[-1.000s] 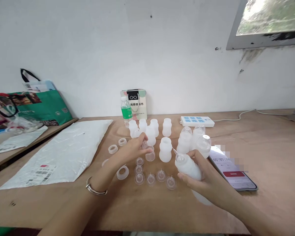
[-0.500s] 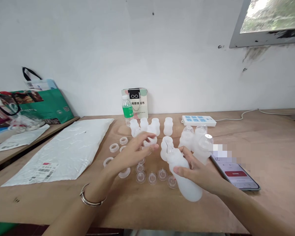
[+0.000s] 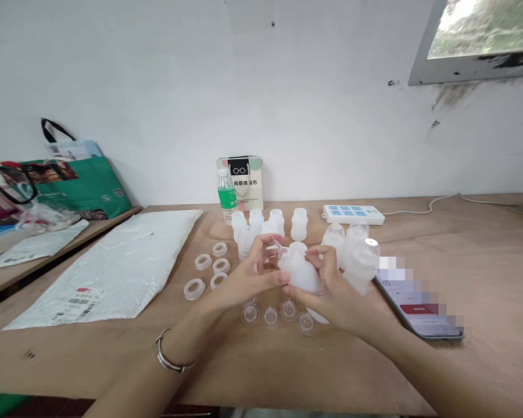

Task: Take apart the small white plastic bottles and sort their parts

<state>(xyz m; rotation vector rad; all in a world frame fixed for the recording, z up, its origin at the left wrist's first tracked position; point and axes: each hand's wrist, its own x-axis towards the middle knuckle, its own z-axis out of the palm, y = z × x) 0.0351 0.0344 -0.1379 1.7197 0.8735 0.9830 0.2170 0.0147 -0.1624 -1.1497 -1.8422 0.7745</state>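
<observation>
A frosted white baby bottle [image 3: 303,274] lies tilted between my two hands, its clear teat end [image 3: 282,251] pointing away to the left. My left hand [image 3: 261,271] is closed around the teat end. Wrapped round the body is my right hand [image 3: 331,284], its fingertips near the left ones. Just in front of the hands, several clear teats [image 3: 271,317] rest on the table with tips up. Several translucent rings [image 3: 194,288] lie left of my left hand. Behind stand several open white bottles [image 3: 299,224]. The fingers hide part of the held bottle.
Bottles with clear dome caps [image 3: 361,264] stand at right, beside a phone [image 3: 422,310]. A power strip [image 3: 353,214] lies at the back. A white mailing bag [image 3: 113,261] covers the table's left. Against the wall are a water bottle [image 3: 227,196] and a paper bag [image 3: 250,174].
My left hand has moved right and closed on the teat end of the bottle. My right hand has brought the bottle up and left, tilting its top towards the left hand.
</observation>
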